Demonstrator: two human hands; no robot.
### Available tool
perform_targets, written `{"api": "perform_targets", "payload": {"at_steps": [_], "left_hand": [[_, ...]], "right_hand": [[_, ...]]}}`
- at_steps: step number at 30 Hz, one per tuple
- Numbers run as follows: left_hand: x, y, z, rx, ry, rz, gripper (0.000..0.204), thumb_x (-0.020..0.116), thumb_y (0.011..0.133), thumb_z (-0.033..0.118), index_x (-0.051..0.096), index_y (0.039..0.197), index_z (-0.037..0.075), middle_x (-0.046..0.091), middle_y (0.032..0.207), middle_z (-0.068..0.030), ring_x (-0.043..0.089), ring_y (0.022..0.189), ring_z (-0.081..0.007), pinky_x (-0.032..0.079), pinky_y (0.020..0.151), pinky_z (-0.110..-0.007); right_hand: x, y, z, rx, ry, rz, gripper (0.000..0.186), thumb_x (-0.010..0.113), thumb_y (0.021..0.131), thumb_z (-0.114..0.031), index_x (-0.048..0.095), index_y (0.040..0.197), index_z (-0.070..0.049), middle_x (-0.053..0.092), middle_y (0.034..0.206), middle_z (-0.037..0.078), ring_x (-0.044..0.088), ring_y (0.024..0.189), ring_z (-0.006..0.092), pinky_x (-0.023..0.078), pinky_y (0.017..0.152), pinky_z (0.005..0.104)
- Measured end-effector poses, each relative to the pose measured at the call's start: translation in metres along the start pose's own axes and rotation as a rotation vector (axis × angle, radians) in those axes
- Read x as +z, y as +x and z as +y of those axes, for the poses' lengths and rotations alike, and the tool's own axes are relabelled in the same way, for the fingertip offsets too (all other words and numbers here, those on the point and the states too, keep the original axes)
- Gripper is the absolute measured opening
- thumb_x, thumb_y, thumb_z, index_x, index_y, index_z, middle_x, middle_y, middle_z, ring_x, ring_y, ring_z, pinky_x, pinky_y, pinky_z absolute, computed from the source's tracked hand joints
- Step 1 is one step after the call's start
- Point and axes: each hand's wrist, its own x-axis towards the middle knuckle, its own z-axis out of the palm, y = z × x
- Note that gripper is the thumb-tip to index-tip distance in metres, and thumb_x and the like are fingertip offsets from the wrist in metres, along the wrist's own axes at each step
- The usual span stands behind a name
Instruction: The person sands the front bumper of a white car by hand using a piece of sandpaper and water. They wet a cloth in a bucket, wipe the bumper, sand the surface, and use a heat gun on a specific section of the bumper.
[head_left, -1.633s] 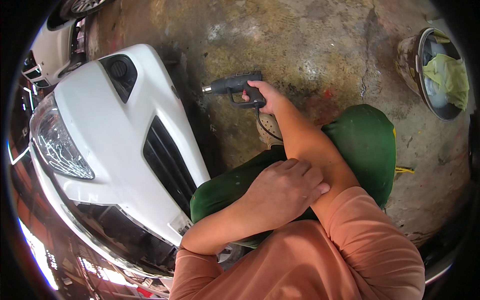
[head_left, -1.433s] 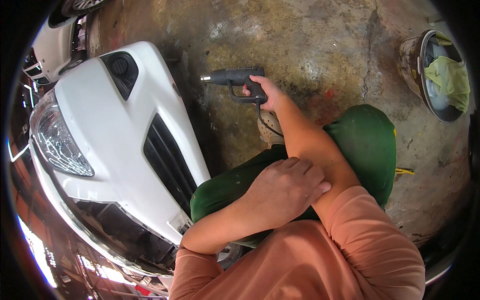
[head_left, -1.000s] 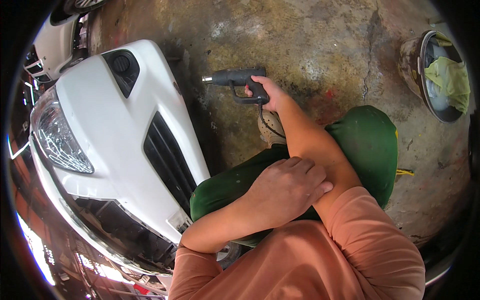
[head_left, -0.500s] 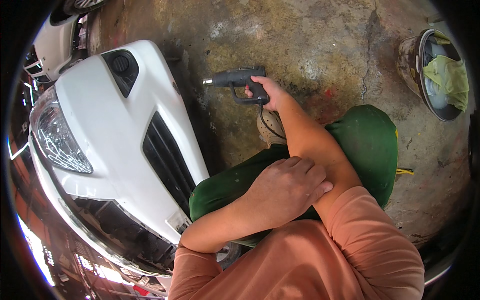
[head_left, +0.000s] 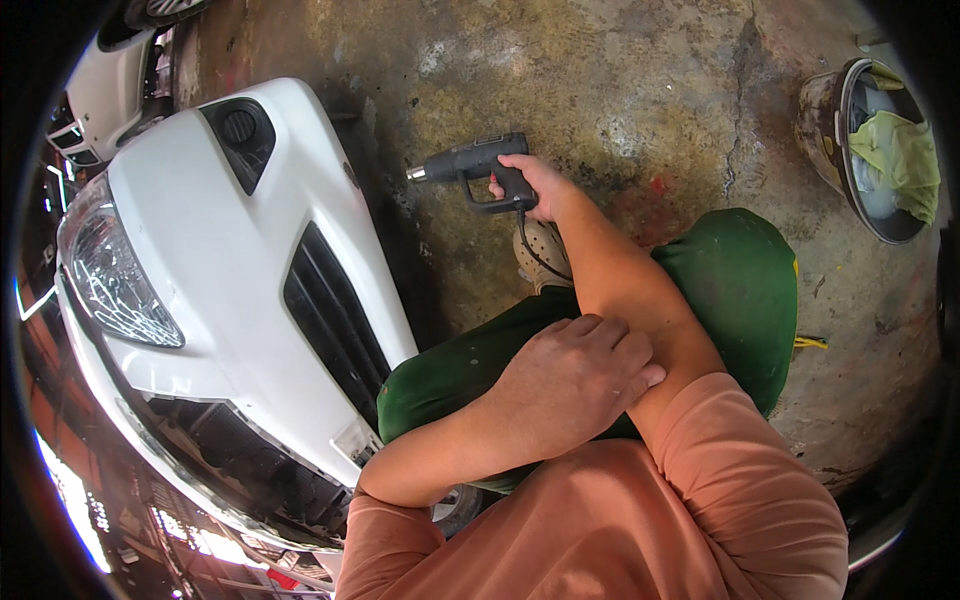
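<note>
A black heat gun (head_left: 475, 160) with a bare metal nozzle is in my right hand (head_left: 538, 185), whose fingers are wrapped round its handle. The nozzle points left toward the white bumper (head_left: 235, 240) of a car, with a gap between them. From the handle's base a black cord (head_left: 535, 255) runs down past my shoe. My left hand (head_left: 580, 375) lies across my right forearm (head_left: 640, 290) near the elbow. Its fingers are curled together over the arm, and their tips are partly hidden.
A headlight (head_left: 115, 265) and a dark lower grille (head_left: 335, 305) sit in the car's front. My green-trousered knees (head_left: 730, 290) are bent below my arms. At the far right stands a stained bucket (head_left: 825, 130) with a yellow-green cloth (head_left: 890, 155) in it.
The heat gun has tilted slightly, its nozzle end now a little lower in the picture. My left hand has stayed on my right forearm.
</note>
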Motion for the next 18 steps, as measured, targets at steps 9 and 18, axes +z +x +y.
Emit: {"api": "perform_targets", "payload": {"at_steps": [9,18], "left_hand": [[0.0001,-0.0014,0.0021,0.019,0.003,0.029,0.023,0.063,0.093,0.023,0.056,0.081,0.005,0.055,0.078,-0.0109,0.059,0.072,-0.0301,0.050,0.067,-0.040],[0.0032,-0.0038,0.0031,0.028,-0.001,0.027,0.022,0.063,0.092,0.023,0.057,0.083,0.005,0.056,0.078,-0.0106,0.060,0.074,-0.0297,0.051,0.068,-0.039]], "right_hand": [[0.0028,0.0006,-0.0055,-0.052,0.050,-0.002,0.024,0.057,0.097,-0.022,0.052,0.105,0.000,0.060,0.082,0.011,0.063,0.065,0.0221,0.056,0.063,0.0351],[0.0066,-0.0072,-0.0053,-0.060,0.042,-0.019,0.024,0.057,0.098,-0.022,0.052,0.103,0.000,0.061,0.079,0.011,0.063,0.065,0.0214,0.056,0.062,0.0356]]}}
